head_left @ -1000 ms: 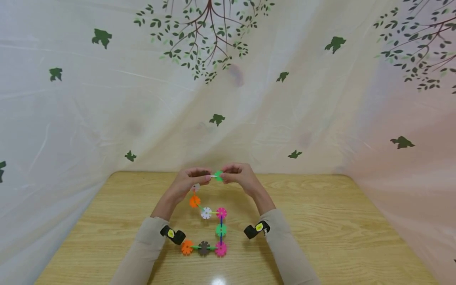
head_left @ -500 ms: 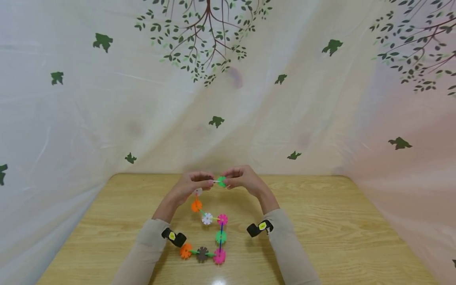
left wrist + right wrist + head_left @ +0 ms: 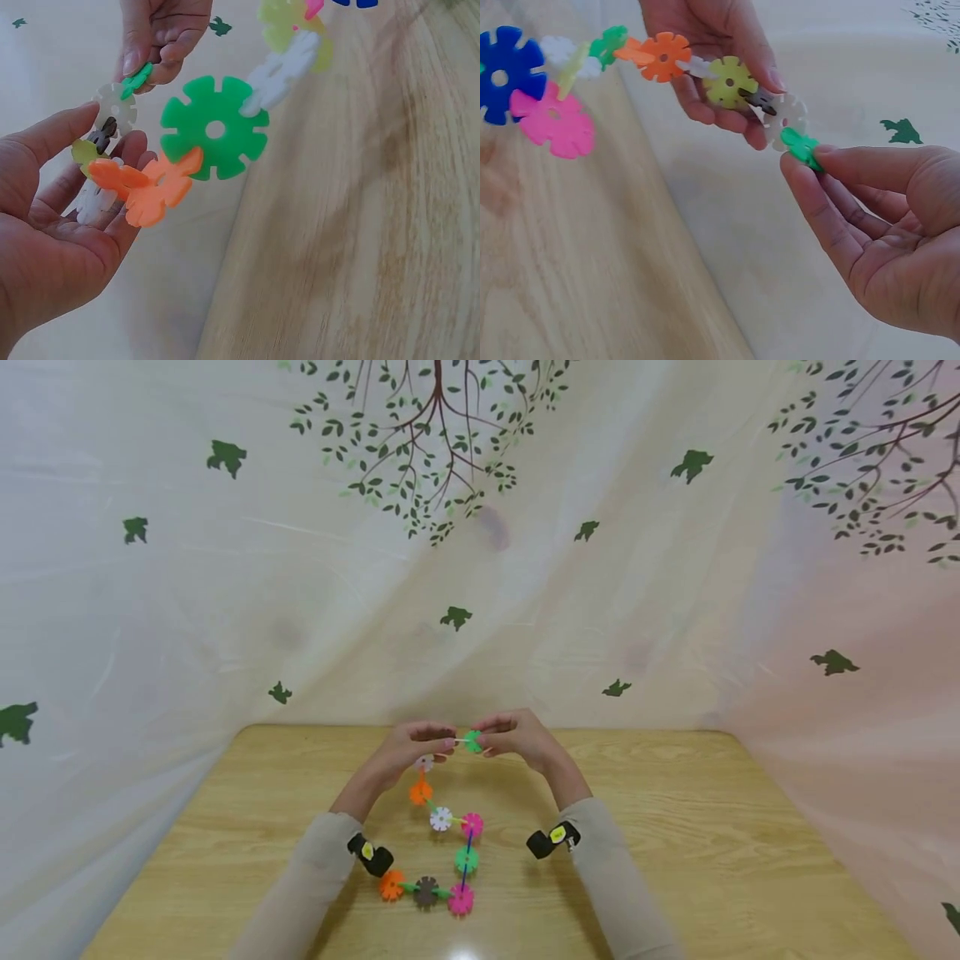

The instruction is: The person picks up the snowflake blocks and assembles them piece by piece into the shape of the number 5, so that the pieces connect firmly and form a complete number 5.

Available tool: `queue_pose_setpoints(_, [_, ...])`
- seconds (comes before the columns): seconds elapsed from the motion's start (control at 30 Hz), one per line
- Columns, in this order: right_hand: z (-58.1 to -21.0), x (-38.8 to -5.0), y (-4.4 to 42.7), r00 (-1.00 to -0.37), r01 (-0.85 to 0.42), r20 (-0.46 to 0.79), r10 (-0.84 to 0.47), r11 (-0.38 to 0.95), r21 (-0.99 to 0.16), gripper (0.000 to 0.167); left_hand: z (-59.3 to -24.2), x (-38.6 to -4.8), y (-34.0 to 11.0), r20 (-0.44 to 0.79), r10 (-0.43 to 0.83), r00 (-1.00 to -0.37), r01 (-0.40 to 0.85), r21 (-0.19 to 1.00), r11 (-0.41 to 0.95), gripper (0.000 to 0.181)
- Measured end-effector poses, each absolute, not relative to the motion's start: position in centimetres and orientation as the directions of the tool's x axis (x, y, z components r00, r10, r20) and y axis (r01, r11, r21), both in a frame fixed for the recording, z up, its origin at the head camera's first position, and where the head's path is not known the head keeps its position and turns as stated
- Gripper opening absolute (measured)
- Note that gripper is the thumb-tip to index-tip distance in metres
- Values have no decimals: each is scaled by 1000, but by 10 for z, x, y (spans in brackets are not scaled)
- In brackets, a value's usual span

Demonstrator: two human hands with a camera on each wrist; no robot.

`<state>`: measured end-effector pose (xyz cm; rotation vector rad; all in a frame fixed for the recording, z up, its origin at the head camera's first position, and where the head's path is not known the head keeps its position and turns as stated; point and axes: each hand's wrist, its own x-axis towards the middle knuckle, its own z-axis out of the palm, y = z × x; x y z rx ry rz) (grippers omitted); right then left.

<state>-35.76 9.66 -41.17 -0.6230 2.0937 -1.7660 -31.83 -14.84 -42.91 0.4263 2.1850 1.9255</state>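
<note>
A chain of notched plastic snowflake discs hangs from my left hand (image 3: 408, 753), above the table. My left thumb and fingers hold it near its upper end, around a dark grey disc (image 3: 103, 136) and a translucent white disc (image 3: 787, 114). My right hand (image 3: 525, 742) pinches a small green disc (image 3: 801, 148) between thumb and fingertips. This green disc meets the edge of the white one; how deep the slots sit cannot be told. Further down the chain come a yellow disc (image 3: 730, 82), an orange disc (image 3: 421, 792), a pink disc (image 3: 472, 825) and several others.
The wooden table (image 3: 690, 843) spreads beneath both forearms. Behind it hangs a pale curtain (image 3: 525, 635) printed with branches and leaves. The chain's lower end, with an orange disc (image 3: 392, 886), lies close to the left wrist camera (image 3: 371, 855).
Both hands have shifted slightly right and a little downward in the head view, and the upper chain has moved along. More of the white disc shows between the hands. Both grips stay the same.
</note>
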Motion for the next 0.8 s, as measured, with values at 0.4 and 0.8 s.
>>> queue_pose_setpoints(0.4, [-421, -357, 102, -886, -60, 21, -463, 70, -996, 33, -429, -312, -157, 35, 363, -931, 128, 963, 235, 53])
queue_pose_setpoints(0.8, [-417, -364, 124, -921, -46, 29, -387, 34, -998, 33, -437, -295, -197, -35, 435, -900, 121, 937, 326, 59])
